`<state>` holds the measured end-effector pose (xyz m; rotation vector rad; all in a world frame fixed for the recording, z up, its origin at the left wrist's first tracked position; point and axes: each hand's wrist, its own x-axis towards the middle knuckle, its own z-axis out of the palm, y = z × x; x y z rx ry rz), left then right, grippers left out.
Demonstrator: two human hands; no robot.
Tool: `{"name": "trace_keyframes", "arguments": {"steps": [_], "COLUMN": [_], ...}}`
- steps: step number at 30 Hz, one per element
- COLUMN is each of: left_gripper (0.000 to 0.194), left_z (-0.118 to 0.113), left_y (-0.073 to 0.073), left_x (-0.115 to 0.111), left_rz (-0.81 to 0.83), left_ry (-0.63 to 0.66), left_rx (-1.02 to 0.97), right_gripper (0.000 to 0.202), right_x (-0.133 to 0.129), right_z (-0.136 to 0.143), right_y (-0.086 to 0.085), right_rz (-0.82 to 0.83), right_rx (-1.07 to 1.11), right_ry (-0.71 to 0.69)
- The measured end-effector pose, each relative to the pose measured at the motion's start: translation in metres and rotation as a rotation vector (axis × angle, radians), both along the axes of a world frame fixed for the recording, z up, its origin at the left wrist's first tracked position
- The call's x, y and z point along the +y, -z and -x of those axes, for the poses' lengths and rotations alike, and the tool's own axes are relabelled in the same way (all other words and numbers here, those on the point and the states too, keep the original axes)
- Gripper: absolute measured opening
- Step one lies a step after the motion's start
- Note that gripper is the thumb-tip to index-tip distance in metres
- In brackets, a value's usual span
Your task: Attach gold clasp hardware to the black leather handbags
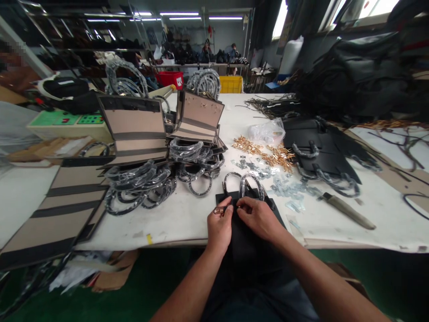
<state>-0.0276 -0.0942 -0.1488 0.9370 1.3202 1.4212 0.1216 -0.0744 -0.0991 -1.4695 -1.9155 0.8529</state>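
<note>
A black bag panel (246, 239) lies at the table's front edge and hangs over my lap. Two plastic-wrapped handles (241, 187) stand up from its top. My left hand (219, 226) is closed at the panel's upper left, thumb and fingertips pinching it near the handle base. Across its index finger sits a small shiny brownish piece (220, 209), too small to name. My right hand (258, 218) pinches at the panel's upper middle, close to my left fingertips. Whatever is between the right fingertips is hidden.
Gold metal clasps (278, 157) and thin silver plates (288, 190) are heaped beyond my right hand. A knife-like tool with a wrapped handle (350, 212) lies right of them. Beige-lined panels with wrapped handles (134, 120) are stacked left. Black bag pieces (321, 147) lie at right.
</note>
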Motion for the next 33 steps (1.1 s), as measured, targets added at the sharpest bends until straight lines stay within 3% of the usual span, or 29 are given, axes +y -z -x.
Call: {"name": "trace_keyframes", "arguments": {"steps": [7, 19, 27, 33], "left_gripper": [0.033, 0.036, 0.034, 0.035], "left_z": [-0.002, -0.004, -0.004, -0.003], "left_y": [-0.002, 0.000, -0.002, -0.002], "left_x": [-0.001, -0.001, -0.002, -0.002], "left_rz": [0.004, -0.006, 0.001, -0.013], "left_ry": [-0.001, 0.012, -0.005, 0.024], "left_rx": [-0.011, -0.034, -0.015, 0.015], "right_gripper": [0.015, 0.020, 0.015, 0.015], "right_x": [0.000, -0.015, -0.003, 0.000], "right_z": [-0.003, -0.005, -0.004, -0.005], "right_y": [-0.010, 0.013, 0.003, 0.007], "right_rz": [0.042, 0.051, 0.110, 0.187], "right_rx": [0.034, 0.205, 0.118, 0.179], "right_ry": [-0.023, 0.105, 0.020, 0.042]}}
